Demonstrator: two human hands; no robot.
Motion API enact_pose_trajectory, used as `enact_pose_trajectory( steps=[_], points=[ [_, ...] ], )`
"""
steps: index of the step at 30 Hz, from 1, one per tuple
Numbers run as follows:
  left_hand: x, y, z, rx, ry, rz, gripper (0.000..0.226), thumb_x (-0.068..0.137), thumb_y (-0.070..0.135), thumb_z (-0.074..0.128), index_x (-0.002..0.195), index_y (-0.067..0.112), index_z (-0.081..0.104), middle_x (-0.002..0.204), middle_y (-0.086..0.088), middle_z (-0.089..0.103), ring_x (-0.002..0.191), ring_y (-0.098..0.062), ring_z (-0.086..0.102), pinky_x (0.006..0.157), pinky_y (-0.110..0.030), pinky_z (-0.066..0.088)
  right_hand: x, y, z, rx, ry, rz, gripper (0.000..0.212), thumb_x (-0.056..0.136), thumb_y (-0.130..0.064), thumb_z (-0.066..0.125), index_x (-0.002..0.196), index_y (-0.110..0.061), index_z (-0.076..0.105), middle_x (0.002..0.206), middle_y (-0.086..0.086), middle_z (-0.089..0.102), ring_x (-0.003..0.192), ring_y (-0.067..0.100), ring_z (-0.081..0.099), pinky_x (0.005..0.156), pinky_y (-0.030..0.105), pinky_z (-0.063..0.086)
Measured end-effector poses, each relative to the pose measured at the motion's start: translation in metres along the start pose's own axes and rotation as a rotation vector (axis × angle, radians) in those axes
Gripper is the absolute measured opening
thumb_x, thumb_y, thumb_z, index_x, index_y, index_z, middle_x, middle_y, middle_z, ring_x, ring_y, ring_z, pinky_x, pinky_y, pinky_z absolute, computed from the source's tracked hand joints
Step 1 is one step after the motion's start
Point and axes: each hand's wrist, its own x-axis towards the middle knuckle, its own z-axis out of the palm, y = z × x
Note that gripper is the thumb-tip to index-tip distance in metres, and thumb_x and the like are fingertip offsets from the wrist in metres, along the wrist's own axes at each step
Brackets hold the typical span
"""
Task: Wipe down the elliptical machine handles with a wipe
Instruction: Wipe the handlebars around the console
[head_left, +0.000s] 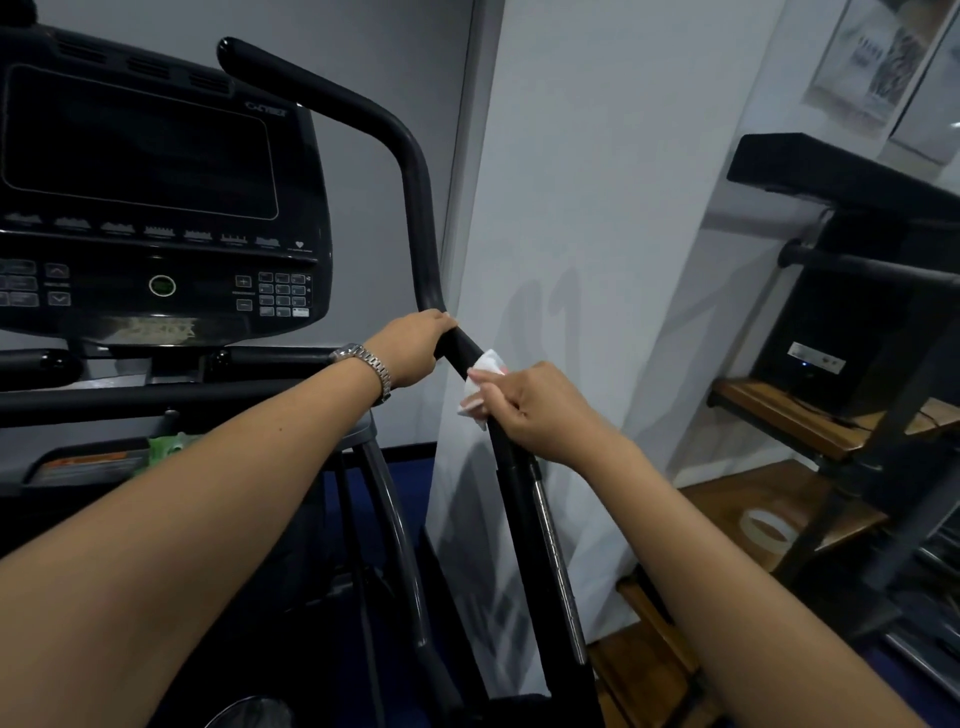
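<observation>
Black handle of the elliptical, rising from 6 o'clock and bending toward 11. Left hand closed around it near centre frame, metal watch on the wrist. Right hand just below, toward 4 o'clock, fingers curled shut on a white wipe pressed against the bar. Wipe bunched, probably wrapped partway around; far side hidden. Dark console at 10 o'clock. Wooden shelf at 3 o'clock.
</observation>
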Motion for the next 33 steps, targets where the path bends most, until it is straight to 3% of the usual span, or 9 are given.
enact_pose_trajectory(
  steps=[5, 8, 11, 13, 16, 21, 26, 29, 33],
  points=[
    [0.002, -0.001, 0.001, -0.018, 0.012, -0.004, 0.045, 0.089, 0.000, 0.048, 0.133, 0.010, 0.048, 0.135, -0.009, 0.049, 0.118, -0.028, 0.052, 0.100, -0.039, 0.043, -0.015, 0.007, -0.023, 0.297, 0.100, 0.153, 0.059, 0.097, -0.030, 0.053, 0.038, -0.025, 0.058, 0.035, -0.002, 0.032, 0.036, 0.012, 0.021, 0.043, 0.026, 0.021],
    [0.001, 0.001, 0.000, -0.022, 0.008, -0.010, 0.047, 0.088, -0.002, 0.046, 0.134, 0.010, 0.047, 0.135, -0.010, 0.049, 0.119, -0.029, 0.051, 0.101, -0.040, 0.042, -0.014, -0.006, -0.009, 0.189, 0.127, 0.131, 0.050, 0.098, -0.037, 0.042, 0.056, -0.043, 0.068, 0.046, -0.004, 0.056, 0.034, 0.013, 0.030, 0.045, 0.025, 0.026],
    [0.000, 0.004, 0.000, -0.013, 0.007, -0.009, 0.049, 0.088, -0.003, 0.046, 0.135, 0.010, 0.046, 0.136, -0.010, 0.048, 0.120, -0.028, 0.050, 0.101, -0.038, 0.042, -0.032, -0.002, 0.006, 0.145, 0.141, 0.079, 0.045, 0.093, -0.042, 0.035, 0.098, -0.026, 0.076, 0.111, -0.002, 0.070, 0.037, 0.004, 0.047, 0.047, 0.017, 0.031],
    [-0.001, 0.005, 0.000, -0.016, 0.015, -0.012, 0.049, 0.088, -0.003, 0.047, 0.135, 0.010, 0.046, 0.136, -0.010, 0.048, 0.119, -0.028, 0.051, 0.101, -0.038, 0.042, -0.044, 0.005, 0.002, 0.264, 0.151, 0.083, 0.042, 0.098, -0.034, 0.041, 0.081, -0.022, 0.077, 0.085, 0.000, 0.076, 0.039, 0.006, 0.050, 0.042, 0.016, 0.028],
    [-0.001, 0.005, -0.001, -0.010, 0.028, -0.013, 0.046, 0.089, -0.003, 0.047, 0.133, 0.008, 0.047, 0.135, -0.011, 0.049, 0.118, -0.030, 0.051, 0.100, -0.039, 0.042, -0.041, 0.008, -0.004, 0.335, 0.241, 0.156, 0.063, 0.099, -0.030, 0.050, 0.044, 0.000, 0.051, 0.035, -0.002, 0.033, 0.035, 0.010, 0.025, 0.040, 0.023, 0.019],
    [-0.002, 0.007, 0.001, 0.018, 0.014, -0.015, 0.045, 0.089, -0.001, 0.048, 0.133, 0.007, 0.047, 0.134, -0.012, 0.049, 0.118, -0.031, 0.051, 0.100, -0.042, 0.042, -0.040, -0.005, 0.007, 0.337, 0.306, 0.185, 0.067, 0.101, -0.022, 0.047, 0.036, -0.025, 0.030, 0.030, -0.009, 0.028, 0.036, 0.011, 0.022, 0.042, 0.026, 0.021],
    [-0.001, 0.009, 0.002, 0.037, 0.010, -0.023, 0.046, 0.089, -0.001, 0.048, 0.134, 0.007, 0.045, 0.135, -0.012, 0.048, 0.117, -0.031, 0.051, 0.100, -0.041, 0.043, -0.061, 0.007, 0.003, 0.375, 0.265, 0.159, 0.065, 0.099, -0.022, 0.051, 0.041, 0.007, 0.042, 0.030, -0.012, 0.032, 0.035, 0.012, 0.023, 0.040, 0.026, 0.018],
    [0.000, 0.010, 0.003, 0.051, 0.006, -0.039, 0.049, 0.088, -0.001, 0.049, 0.136, 0.007, 0.043, 0.136, -0.013, 0.047, 0.118, -0.031, 0.051, 0.100, -0.041, 0.043, -0.050, 0.006, 0.001, 0.347, 0.306, 0.160, 0.064, 0.099, -0.025, 0.050, 0.043, 0.005, 0.046, 0.035, -0.006, 0.022, 0.037, 0.012, 0.022, 0.041, 0.022, 0.017],
    [0.000, 0.012, 0.005, 0.082, -0.011, -0.045, 0.050, 0.088, 0.000, 0.050, 0.137, 0.006, 0.041, 0.137, -0.013, 0.046, 0.118, -0.032, 0.051, 0.099, -0.041, 0.044, -0.054, 0.006, 0.018, 0.262, 0.326, 0.108, 0.064, 0.100, -0.017, 0.049, 0.037, -0.017, 0.039, 0.045, -0.017, 0.056, 0.034, 0.004, 0.037, 0.039, 0.021, 0.022]
  ],
)
